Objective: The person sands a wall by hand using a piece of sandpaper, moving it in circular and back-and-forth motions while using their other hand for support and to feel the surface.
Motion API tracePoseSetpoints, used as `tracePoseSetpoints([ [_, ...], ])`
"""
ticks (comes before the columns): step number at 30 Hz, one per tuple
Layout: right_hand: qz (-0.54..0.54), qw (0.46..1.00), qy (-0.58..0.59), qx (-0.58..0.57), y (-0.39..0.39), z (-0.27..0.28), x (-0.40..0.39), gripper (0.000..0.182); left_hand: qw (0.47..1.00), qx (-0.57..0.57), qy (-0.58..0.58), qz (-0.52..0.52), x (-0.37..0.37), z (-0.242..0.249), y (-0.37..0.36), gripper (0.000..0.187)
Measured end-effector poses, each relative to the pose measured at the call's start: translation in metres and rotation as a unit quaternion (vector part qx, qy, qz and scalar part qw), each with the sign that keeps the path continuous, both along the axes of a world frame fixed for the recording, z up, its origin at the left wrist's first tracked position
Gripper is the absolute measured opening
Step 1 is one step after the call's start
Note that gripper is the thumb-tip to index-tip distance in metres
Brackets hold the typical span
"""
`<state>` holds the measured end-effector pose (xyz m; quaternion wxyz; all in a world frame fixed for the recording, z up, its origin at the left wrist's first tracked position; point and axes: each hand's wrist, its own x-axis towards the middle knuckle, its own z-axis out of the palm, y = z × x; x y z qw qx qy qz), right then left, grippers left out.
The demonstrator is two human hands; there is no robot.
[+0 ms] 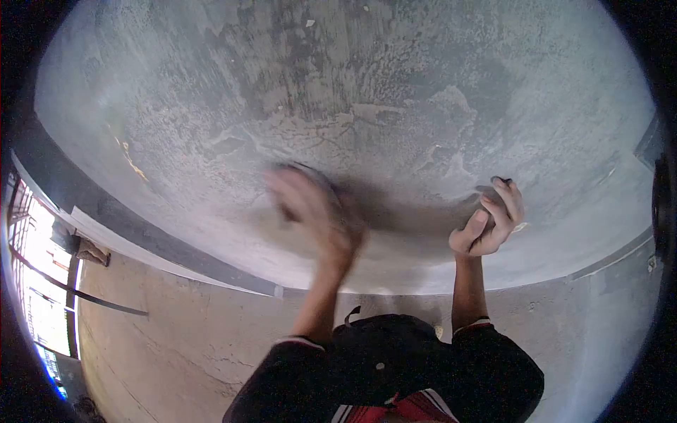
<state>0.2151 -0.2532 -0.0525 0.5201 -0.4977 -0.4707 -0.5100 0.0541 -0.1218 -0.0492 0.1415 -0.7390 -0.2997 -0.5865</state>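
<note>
A grey, patchy plastered surface [423,63] fills the upper view. My left hand [317,208], smeared by motion, is at this surface, with the dark curved edge of something [310,171] showing beyond its fingers; I cannot tell what it is. To the right, my right hand [493,218] is close to the same surface. Its fingers are curled, the thumb bent toward them, and a small dark piece [501,180] shows at the fingertips. Shadows from both hands fall on the plaster between them.
A bare, cracked floor [190,338] lies below. Along the left runs a dark band [99,201] with a pale ledge. At far left is a bright barred opening [46,282], with a thin dark strip [113,304] jutting inward. My dark sleeves and shirt [388,359] occupy the bottom.
</note>
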Motion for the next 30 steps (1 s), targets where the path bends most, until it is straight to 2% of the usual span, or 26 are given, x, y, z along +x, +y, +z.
tracePoseSetpoints([
  [2, -0.004, 1.0, -0.001, -0.006, -0.001, 0.0, 0.0, 0.019, 0.991, -0.038, 0.075, -0.106, 0.012, -0.061, -0.018, 0.061],
  [3, -0.008, 1.0, -0.011, -0.015, -0.002, 0.002, 0.001, 0.019, 0.991, -0.041, 0.077, -0.106, 0.004, -0.053, -0.009, 0.061],
  [6, 0.014, 0.999, -0.023, -0.022, -0.003, 0.003, 0.002, 0.019, 0.994, 0.012, 0.033, -0.102, -0.016, 0.014, 0.013, 0.061],
  [8, 0.01, 1.0, -0.017, -0.017, 0.0, 0.004, 0.001, 0.019, 0.995, -0.013, -0.091, -0.043, -0.017, 0.061, 0.007, 0.06],
  [9, 0.002, 1.0, -0.012, -0.011, 0.001, 0.003, -0.001, 0.019, 0.995, -0.013, -0.089, -0.039, -0.016, 0.043, 0.002, 0.06],
  [11, 0.011, 1.0, 0.006, 0.015, 0.005, 0.001, -0.002, 0.019, 0.988, -0.087, 0.042, -0.123, -0.007, -0.017, -0.011, 0.059],
  [12, 0.017, 0.999, 0.023, 0.038, 0.006, 0.0, -0.003, 0.019, 0.988, -0.085, 0.045, -0.123, -0.006, -0.027, -0.012, 0.059],
  [14, 0.008, 0.999, 0.026, 0.035, 0.005, -0.001, -0.004, 0.019, 0.989, 0.018, 0.131, -0.063, -0.003, -0.04, -0.011, 0.061],
  [15, 0.001, 0.999, 0.026, 0.027, 0.004, 0.0, -0.003, 0.019, 0.99, 0.017, 0.128, -0.065, -0.001, -0.036, -0.01, 0.061],
  [20, 0.007, 0.999, 0.013, 0.029, 0.003, 0.0, -0.003, 0.019, 0.994, 0.01, -0.069, -0.086, -0.003, 0.011, 0.007, 0.047],
  [22, 0.008, 0.999, 0.015, 0.04, 0.006, 0.001, -0.003, 0.019, 0.987, -0.035, 0.138, -0.076, 0.013, -0.07, -0.02, 0.044],
  [23, 0.001, 0.999, 0.021, 0.036, 0.004, 0.001, -0.004, 0.02, 0.987, -0.033, 0.14, -0.078, 0.011, -0.061, -0.019, 0.044],
  [25, -0.005, 0.999, 0.024, 0.026, 0.003, 0.001, -0.004, 0.02, 0.99, -0.001, 0.041, -0.132, 0.002, -0.019, -0.016, 0.045],
  [26, -0.006, 0.999, 0.018, 0.026, 0.003, 0.002, -0.003, 0.02, 0.998, 0.0, 0.035, -0.046, -0.004, 0.007, -0.006, 0.047],
  [27, -0.006, 0.999, 0.015, 0.028, 0.003, 0.002, -0.003, 0.02, 0.998, -0.002, 0.035, -0.044, -0.002, 0.028, -0.002, 0.047],
  [28, -0.004, 0.999, 0.017, 0.028, 0.003, 0.002, -0.003, 0.02, 0.998, -0.003, -0.043, -0.037, 0.0, 0.045, 0.003, 0.047],
  [29, -0.017, 1.0, 0.005, 0.006, 0.0, 0.003, -0.003, 0.02, 0.992, -0.005, -0.121, -0.029, 0.001, 0.052, 0.005, 0.047],
  [30, -0.03, 0.999, -0.006, -0.017, -0.003, 0.004, -0.004, 0.019, 0.993, 0.005, -0.089, -0.071, 0.007, 0.025, 0.002, 0.049],
])
